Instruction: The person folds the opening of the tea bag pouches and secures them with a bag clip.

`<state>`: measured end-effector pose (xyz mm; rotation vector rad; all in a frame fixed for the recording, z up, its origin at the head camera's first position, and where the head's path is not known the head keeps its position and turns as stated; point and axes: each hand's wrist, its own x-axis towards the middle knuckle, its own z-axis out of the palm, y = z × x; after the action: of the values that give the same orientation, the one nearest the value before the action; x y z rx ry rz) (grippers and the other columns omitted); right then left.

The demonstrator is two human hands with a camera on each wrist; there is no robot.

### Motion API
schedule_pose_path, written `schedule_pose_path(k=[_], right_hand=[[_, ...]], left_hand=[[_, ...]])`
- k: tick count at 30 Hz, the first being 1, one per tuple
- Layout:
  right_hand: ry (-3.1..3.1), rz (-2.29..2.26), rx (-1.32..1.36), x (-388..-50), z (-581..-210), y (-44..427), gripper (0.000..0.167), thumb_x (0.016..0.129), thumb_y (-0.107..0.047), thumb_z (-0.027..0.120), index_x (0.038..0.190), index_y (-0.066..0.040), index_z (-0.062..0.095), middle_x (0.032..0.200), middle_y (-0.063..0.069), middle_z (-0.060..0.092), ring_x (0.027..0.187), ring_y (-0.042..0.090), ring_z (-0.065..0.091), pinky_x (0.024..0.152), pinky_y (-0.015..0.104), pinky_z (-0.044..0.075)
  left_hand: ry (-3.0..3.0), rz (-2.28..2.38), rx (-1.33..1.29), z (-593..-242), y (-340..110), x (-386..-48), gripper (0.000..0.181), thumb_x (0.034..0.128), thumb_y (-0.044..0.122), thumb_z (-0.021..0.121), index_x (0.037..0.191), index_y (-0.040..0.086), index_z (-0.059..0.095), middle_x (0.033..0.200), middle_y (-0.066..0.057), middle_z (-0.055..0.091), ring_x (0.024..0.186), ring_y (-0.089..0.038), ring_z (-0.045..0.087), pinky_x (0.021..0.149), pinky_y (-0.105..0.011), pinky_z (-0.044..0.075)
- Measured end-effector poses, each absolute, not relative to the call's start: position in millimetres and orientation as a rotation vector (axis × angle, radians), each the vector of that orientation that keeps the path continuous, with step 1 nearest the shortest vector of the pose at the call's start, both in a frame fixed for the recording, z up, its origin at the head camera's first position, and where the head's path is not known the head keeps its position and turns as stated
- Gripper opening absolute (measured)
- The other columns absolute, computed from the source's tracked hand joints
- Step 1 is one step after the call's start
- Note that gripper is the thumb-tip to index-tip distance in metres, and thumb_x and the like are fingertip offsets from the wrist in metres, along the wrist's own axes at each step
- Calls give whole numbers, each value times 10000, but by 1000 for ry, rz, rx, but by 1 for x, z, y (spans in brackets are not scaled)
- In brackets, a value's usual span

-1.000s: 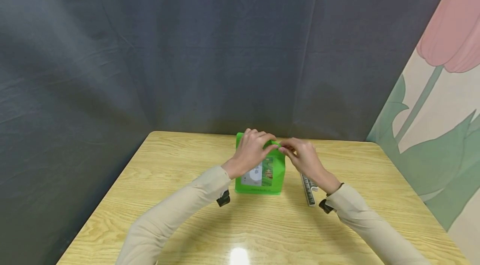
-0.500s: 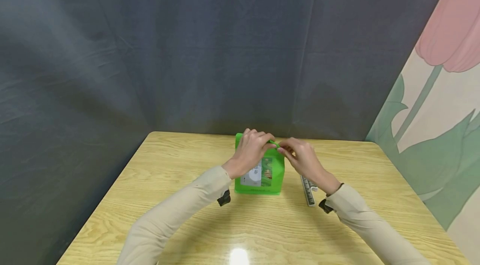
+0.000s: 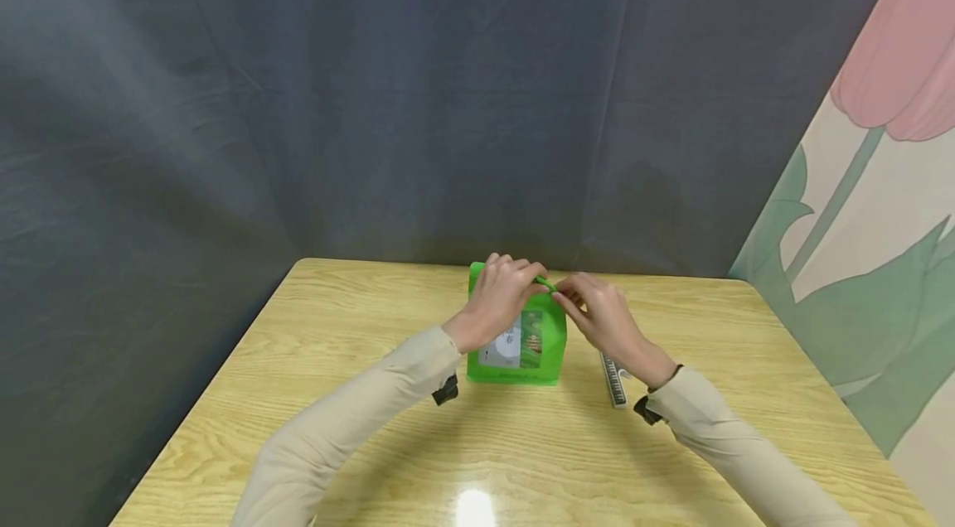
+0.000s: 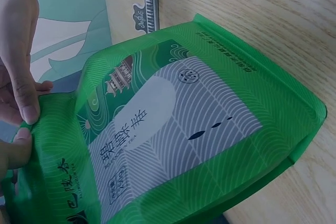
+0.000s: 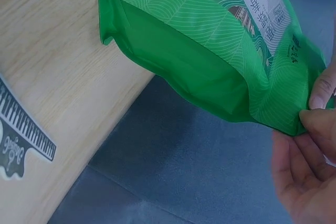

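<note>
well, the green bag (image 3: 554, 345) stood upright toward the far side of the wooden table (image 3: 373, 303), its printed label (image 3: 511, 351) facing near, and the left hand (image 3: 494, 301) gripped its top edge, thumb on the near face and fingers bent over the far one. just to the right, the right hand (image 3: 603, 313) pinched the bag's top right corner between thumb and fingers (the two thumbs nearly met there), while a piano-key strip (image 3: 614, 384) lay right of the bag and a dark curtain (image 3: 448, 96) hung beyond the far edge.
</note>
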<state>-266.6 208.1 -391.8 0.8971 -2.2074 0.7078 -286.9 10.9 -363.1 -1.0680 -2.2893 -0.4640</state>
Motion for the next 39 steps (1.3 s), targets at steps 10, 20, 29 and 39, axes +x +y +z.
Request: schedule_pose_path(k=[10, 20, 29, 39], right_hand=[[-2216, 677, 892, -265, -393, 208, 95, 845, 23, 758, 892, -30, 694, 787, 48, 656, 628, 130, 624, 528, 317, 531], [-2201, 638, 879, -264, -392, 208, 115, 838, 24, 765, 843, -42, 671, 781, 52, 654, 636, 140, 649, 527, 274, 525], [-2207, 630, 871, -264, -392, 208, 123, 842, 15, 763, 832, -50, 660, 791, 55, 660, 655, 159, 667, 538, 299, 538], [-2187, 596, 868, -264, -393, 207, 163, 826, 27, 768, 794, -68, 639, 774, 59, 651, 665, 180, 673, 539, 318, 542]], left_hand=[[-2364, -425, -1072, -359, 10, -285, 169, 907, 274, 724, 1027, 158, 751, 890, 49, 728, 649, -86, 496, 657, -248, 302], [-2374, -404, -1097, -357, 11, -286, 165, 909, 248, 739, 1035, 143, 751, 913, 43, 734, 655, -89, 507, 650, -247, 296], [-2404, -368, -1093, -357, 12, -286, 156, 917, 221, 733, 1054, 147, 748, 959, 54, 736, 663, -95, 491, 664, -256, 299], [-2449, -347, -1090, -356, 12, -286, 134, 923, 220, 725, 1050, 178, 721, 976, 66, 733, 707, -95, 512, 696, -259, 331]])
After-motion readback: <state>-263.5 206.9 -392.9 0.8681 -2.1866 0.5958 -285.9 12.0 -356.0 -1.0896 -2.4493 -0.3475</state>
